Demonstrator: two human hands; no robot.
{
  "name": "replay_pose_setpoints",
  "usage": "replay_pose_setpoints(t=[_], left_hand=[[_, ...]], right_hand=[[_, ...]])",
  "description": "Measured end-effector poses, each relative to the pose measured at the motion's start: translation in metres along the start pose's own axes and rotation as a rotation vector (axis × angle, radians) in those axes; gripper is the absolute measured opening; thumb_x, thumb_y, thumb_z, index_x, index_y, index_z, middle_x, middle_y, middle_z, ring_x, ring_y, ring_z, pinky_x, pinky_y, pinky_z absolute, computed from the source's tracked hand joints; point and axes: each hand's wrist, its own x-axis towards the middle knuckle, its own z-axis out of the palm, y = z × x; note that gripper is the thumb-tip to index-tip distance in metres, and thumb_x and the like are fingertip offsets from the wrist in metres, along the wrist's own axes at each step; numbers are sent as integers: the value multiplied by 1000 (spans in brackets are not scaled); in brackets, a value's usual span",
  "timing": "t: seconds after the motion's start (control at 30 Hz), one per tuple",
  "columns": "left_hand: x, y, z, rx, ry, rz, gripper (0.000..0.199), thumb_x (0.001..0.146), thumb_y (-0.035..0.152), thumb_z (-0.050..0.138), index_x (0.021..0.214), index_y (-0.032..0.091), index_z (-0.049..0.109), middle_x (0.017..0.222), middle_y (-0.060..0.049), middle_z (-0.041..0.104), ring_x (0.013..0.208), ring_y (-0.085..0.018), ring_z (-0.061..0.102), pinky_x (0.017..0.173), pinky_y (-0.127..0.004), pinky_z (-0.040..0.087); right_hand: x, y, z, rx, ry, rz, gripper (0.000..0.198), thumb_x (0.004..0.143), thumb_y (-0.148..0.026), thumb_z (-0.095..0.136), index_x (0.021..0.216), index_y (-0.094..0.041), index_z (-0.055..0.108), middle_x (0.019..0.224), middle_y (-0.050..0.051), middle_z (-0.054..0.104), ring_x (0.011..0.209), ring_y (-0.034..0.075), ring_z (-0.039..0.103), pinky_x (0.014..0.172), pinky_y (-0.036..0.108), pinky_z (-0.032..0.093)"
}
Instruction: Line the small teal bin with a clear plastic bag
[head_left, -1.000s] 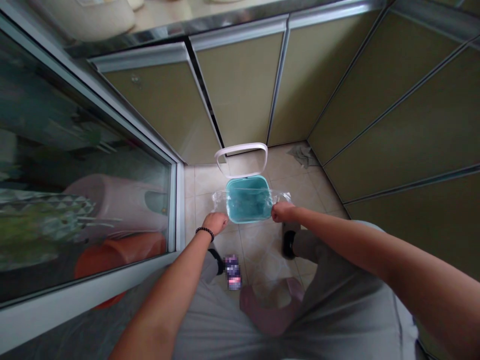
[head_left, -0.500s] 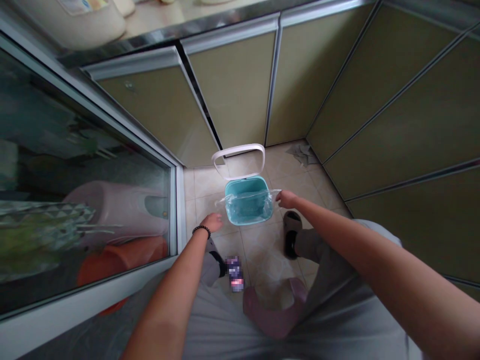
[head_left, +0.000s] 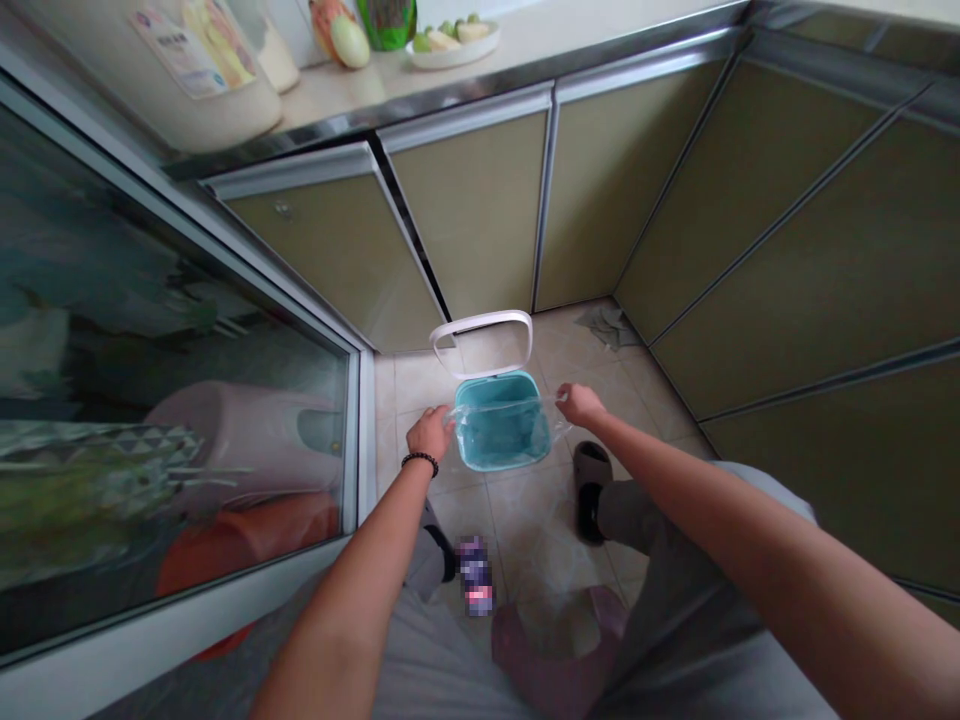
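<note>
A teal trash bin [head_left: 501, 462] stands on the tiled floor between my feet, its white rim ring [head_left: 484, 318] raised at the back like an open lid. Across the bin's mouth stretches a clear plastic bag [head_left: 499, 406]. My left hand [head_left: 431, 433], with a dark bead bracelet at the wrist, pinches the bag's left edge. On the other side my right hand [head_left: 580, 404] grips the bag's right end, just beyond the bin's rim. The bag hangs partly inside the bin; its lower part is hard to make out.
Beige cabinets [head_left: 469, 210] line the back and right. A counter above holds a plate of food [head_left: 454, 45] and a large container [head_left: 187, 80]. At left is a glass door [head_left: 172, 400]. A grey cloth [head_left: 609, 326] lies in the corner; a pink object [head_left: 551, 660] sits between my legs.
My left hand has moved to the bag's left edge and closed on it. My right hand keeps its hold. The view has tilted up slightly, showing more of the counter.
</note>
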Motion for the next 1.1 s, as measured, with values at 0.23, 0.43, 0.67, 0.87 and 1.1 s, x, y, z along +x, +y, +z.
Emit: replay_pose_setpoints(t=[0.23,0.43,0.67,0.87,1.1], left_hand=[[27,-7,9,74,-41,20,35,106,35,42,110,27,76,120,-10,72,101,-25,71,80,-33,51],[68,-16,27,-41,-63,-89,31,103,31,45,113,23,73,124,-13,70,101,-24,71,81,-33,52],[125,-29,50,-366,-101,-150,21,97,24,56,98,18,76,100,-7,78,93,-18,69,83,-26,49],[151,-40,69,-435,-137,-125,18,91,28,62,96,21,78,96,-4,79,86,-17,69,79,-25,50],[156,-39,78,-491,-230,-152,17,88,25,64,92,19,80,95,-6,81,92,-21,72,83,-27,53]], right_hand=[[22,4,9,-24,30,-53,30,100,-36,60,100,-18,84,104,12,80,98,23,74,70,25,45],[57,-7,5,197,-27,50,31,100,-34,60,84,-15,78,79,6,74,70,15,66,59,22,42],[95,-14,7,459,-75,209,21,95,-31,65,86,-14,72,61,-3,55,47,9,47,45,21,40],[117,-19,19,467,-129,249,24,94,-35,64,90,-13,73,62,0,60,50,9,50,50,21,45],[124,-16,39,470,-172,263,26,94,-37,63,99,-14,73,78,6,71,57,11,56,52,21,47]])
